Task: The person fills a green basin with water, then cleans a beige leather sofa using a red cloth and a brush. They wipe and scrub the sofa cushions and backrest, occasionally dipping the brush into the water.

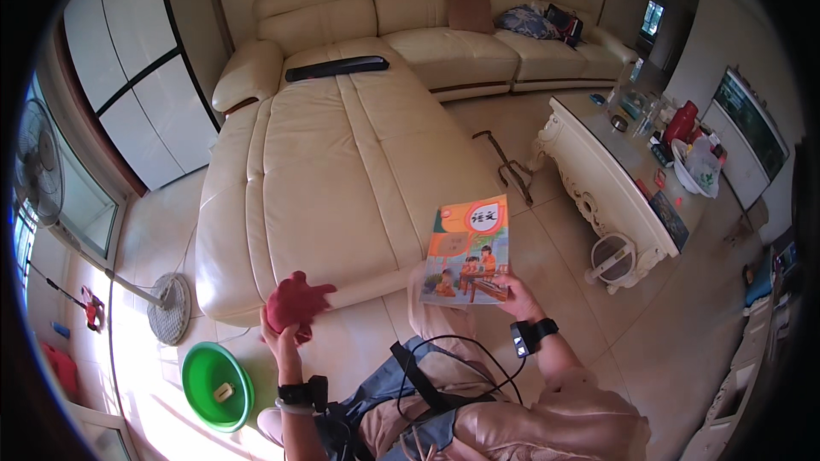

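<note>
A crumpled dark red cloth [298, 304] is gripped in my left hand [282, 336], over the near left corner of the cream leather sofa [320, 205]. My right hand [520, 298] holds a paperback book [467, 256] by its lower right edge. Its orange illustrated cover, which bears writing and drawn children, faces up towards me. The book is in front of the sofa's near right corner. A long black case-like object [337, 68] lies farther back on the sofa seat. Both wrists wear black straps with small devices.
A green plastic basin [246, 390] with a small yellowish block [224, 392] inside stands on the floor at left, near a standing fan [168, 308]. At right is a cluttered coffee table [592, 153], with a dark-framed stand [509, 169] beside it. A round white device [613, 256] leans by its leg.
</note>
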`<action>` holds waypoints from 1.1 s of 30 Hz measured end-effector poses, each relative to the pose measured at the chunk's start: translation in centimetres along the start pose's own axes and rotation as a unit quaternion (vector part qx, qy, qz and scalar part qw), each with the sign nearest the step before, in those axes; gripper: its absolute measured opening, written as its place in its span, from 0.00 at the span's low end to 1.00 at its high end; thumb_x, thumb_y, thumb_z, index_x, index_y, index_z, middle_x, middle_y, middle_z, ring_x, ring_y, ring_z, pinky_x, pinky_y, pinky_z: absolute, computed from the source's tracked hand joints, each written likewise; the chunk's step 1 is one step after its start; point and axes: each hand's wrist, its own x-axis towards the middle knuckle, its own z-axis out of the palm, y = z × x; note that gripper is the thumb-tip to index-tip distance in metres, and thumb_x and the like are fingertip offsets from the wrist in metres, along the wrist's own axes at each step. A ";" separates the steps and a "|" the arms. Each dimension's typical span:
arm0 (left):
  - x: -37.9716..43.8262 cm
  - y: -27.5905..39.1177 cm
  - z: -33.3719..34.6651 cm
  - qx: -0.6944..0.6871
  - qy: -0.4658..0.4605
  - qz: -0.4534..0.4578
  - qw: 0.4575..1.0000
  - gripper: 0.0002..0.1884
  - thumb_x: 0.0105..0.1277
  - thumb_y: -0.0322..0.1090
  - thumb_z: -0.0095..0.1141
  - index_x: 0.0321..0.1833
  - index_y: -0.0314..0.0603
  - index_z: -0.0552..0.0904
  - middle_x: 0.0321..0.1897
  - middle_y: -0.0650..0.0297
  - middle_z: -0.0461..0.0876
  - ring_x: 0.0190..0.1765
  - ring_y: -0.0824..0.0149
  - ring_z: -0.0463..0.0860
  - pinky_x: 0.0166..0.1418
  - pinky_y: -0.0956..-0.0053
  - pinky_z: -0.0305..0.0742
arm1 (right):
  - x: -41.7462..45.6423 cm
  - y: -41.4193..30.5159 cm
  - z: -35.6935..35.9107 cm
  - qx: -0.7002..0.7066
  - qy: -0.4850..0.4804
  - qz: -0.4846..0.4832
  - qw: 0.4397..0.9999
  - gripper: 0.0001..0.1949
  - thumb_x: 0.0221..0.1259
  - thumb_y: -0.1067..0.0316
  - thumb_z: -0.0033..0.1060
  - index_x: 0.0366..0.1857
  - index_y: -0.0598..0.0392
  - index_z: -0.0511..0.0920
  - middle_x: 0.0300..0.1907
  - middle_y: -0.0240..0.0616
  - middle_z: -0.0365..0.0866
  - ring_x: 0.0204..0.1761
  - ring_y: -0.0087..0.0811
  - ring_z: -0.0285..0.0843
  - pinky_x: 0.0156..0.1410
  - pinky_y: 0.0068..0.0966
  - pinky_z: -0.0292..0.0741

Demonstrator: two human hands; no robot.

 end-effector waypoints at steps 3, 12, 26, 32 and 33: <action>-0.9 -1.9 0.4 0.047 -0.048 -0.002 0.998 0.42 0.43 0.23 0.58 0.70 0.30 0.65 0.56 0.53 0.74 0.58 0.59 0.75 0.63 0.70 0.70 | -0.5 -0.1 0.7 0.053 -0.078 -0.003 0.996 0.30 0.54 0.75 0.51 0.66 0.59 0.61 0.64 0.50 0.69 0.61 0.44 0.75 0.68 0.39 0.74; -7.0 -2.5 6.6 -0.194 -0.323 -0.217 0.900 0.34 0.49 0.36 0.51 0.65 0.32 0.72 0.63 0.52 0.75 0.65 0.58 0.75 0.64 0.65 0.74 | -7.9 -0.4 5.6 0.022 -0.143 0.186 0.972 0.33 0.54 0.67 0.55 0.66 0.67 0.62 0.56 0.56 0.77 0.56 0.45 0.80 0.65 0.39 0.76; -7.1 4.7 16.1 -0.019 -0.575 -0.225 0.786 0.36 0.53 0.50 0.53 0.58 0.25 0.74 0.67 0.41 0.69 0.63 0.53 0.76 0.68 0.67 0.68 | -5.9 1.4 -2.7 0.034 -0.099 0.145 0.984 0.27 0.59 0.64 0.61 0.62 0.59 0.68 0.55 0.46 0.77 0.55 0.42 0.80 0.59 0.40 0.78; -5.9 6.5 25.2 -0.078 -0.666 -0.298 0.680 0.44 0.44 0.43 0.69 0.65 0.23 0.71 0.65 0.47 0.73 0.67 0.58 0.73 0.71 0.68 0.64 | -7.2 1.2 -4.5 0.112 0.019 0.153 0.982 0.25 0.62 0.56 0.59 0.58 0.60 0.71 0.53 0.45 0.79 0.53 0.41 0.81 0.59 0.42 0.77; -4.8 4.3 24.3 -0.062 -0.621 -0.292 0.725 0.46 0.43 0.46 0.67 0.64 0.21 0.70 0.64 0.47 0.74 0.66 0.57 0.73 0.72 0.69 0.64 | -7.3 1.3 -4.8 0.129 -0.010 0.140 0.982 0.25 0.62 0.55 0.59 0.57 0.60 0.71 0.52 0.45 0.79 0.53 0.41 0.81 0.59 0.42 0.77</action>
